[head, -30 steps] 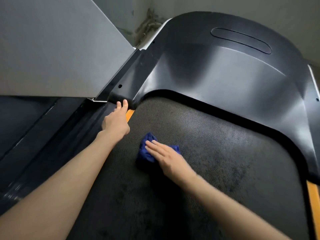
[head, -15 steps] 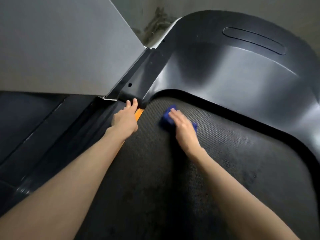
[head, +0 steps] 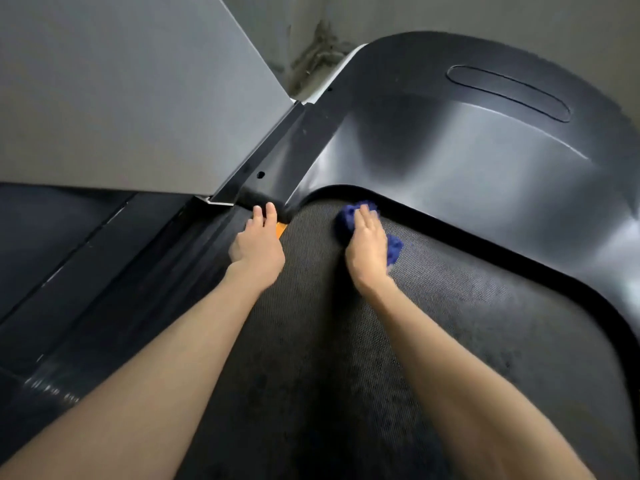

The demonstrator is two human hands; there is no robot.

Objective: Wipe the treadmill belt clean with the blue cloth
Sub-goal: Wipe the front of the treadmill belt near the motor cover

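Pressing flat on the blue cloth [head: 347, 221], the right hand [head: 367, 247] now works at the far end of the treadmill belt [head: 329, 341]. One second ago the cloth lay further back toward the person, mid-belt; it has since travelled forward. It now sits just beside the curved rim of the black motor cover [head: 467, 161]. Whether it touches the rim cannot be told.

The cloth is bunched. Its long axis runs diagonally, from far-left to near-right, roughly along the cover's rim. One end shows ahead of the fingertips, the other beside the right edge of the hand.

Right hand: fingers straight and close together, pointing away toward the cover, lying on top of the cloth.

Left hand [head: 258, 244]: unchanged in place, fingers extended and relaxed, holding nothing. It rests on the dark side rail [head: 173, 271] by the orange strip [head: 281, 230], fingertips at the cover's corner.

A grey panel [head: 121, 98] rises at upper left.
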